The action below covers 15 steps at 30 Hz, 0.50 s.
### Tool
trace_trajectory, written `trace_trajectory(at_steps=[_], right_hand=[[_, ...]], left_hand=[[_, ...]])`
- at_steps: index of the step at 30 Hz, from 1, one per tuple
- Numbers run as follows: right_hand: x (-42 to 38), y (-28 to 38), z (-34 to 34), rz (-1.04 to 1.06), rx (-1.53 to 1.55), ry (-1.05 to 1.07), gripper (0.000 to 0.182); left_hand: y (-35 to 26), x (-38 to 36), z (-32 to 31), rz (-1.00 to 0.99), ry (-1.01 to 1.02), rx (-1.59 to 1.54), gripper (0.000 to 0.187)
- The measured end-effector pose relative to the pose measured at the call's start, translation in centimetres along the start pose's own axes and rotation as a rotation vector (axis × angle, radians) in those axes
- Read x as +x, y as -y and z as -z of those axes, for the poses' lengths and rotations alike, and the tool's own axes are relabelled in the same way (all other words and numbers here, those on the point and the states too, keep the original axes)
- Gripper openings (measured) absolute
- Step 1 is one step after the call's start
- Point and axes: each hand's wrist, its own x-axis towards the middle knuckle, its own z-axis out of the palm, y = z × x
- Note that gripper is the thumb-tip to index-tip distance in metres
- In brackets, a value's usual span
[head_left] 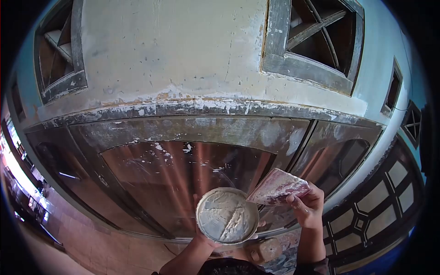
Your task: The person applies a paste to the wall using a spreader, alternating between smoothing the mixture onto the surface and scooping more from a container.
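At the far left: a bright opening (16, 158) stands beside a reddish-brown tiled floor (87, 243) that runs along the lower left.
Upper left opening: a weathered grey frame (79, 43) surrounds crossed bars.
Wall: a cream painted surface (169, 46), speckled with dark marks, fills the upper middle; chipped white patches line its lower edge.
Beam: a long, dark brown wooden band (201, 109), spotted with white, curves across beneath the wall.
Glass: a broad, arched, reddish-brown pane (156, 174) sits under the beam in a dark wooden surround, with white flecks on its upper part.
Left hand: the left hand (205, 239) is clamped on the dish from below, fingers showing at its left and right sides.
Dish: a round, shallow, pale-rimmed dish (228, 216) is held in front of the glass at lower centre; whitish paste is spread inside, with a raised diagonal ridge.
Floor object: a tan, blocky object (269, 250) lies below and right of the dish, too unclear to identify.
Flat piece: a dark red, flat, four-sided piece (279, 188), smeared with white, is tilted, its left corner at the dish's rim; contact is unclear.
Right hand: the right hand (308, 208) pinches the piece's right end, thumb in front.
Upper right opening: another grey, worn wooden frame (302, 68) holds crossed bars.
Lower right: a dark wooden lattice (361, 222) has pale panels.
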Motion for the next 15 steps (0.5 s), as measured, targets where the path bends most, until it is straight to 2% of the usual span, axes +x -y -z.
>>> trace_trajectory(at_steps=[2, 4, 5, 7, 12, 14, 15], right_hand=[[0.0, 0.0, -0.1, -0.021, 0.002, 0.001, 0.009], [0.0, -0.1, 0.1, -0.027, 0.000, 0.011, 0.008], [0.0, -0.1, 0.1, -0.029, -0.004, 0.021, 0.008], [0.0, 0.1, -0.1, -0.028, 0.005, 0.021, 0.008], [-0.2, -0.2, 0.2, -0.032, 0.027, 0.025, 0.007], [-0.2, 0.0, -0.1, -0.040, 0.014, 0.022, 0.006], [-0.3, 0.1, -0.2, -0.048, 0.000, 0.020, 0.006]], left_hand=[[-0.3, -0.4, -0.8, 0.010, 0.007, 0.004, 0.093], [-0.4, -0.8, -1.1, -0.035, 0.107, -0.186, 0.090], [-0.2, -0.8, -0.7, -0.036, 0.105, -0.186, 0.090], [0.2, -0.7, 0.3, -0.197, 0.221, -0.177, 0.089], [0.5, -1.2, 0.7, -0.152, 0.201, -0.195, 0.086], [1.2, -1.4, 1.0, -0.230, 0.158, 0.046, 0.088], [1.0, -1.0, 0.9, -0.104, 0.274, -0.188, 0.088]])
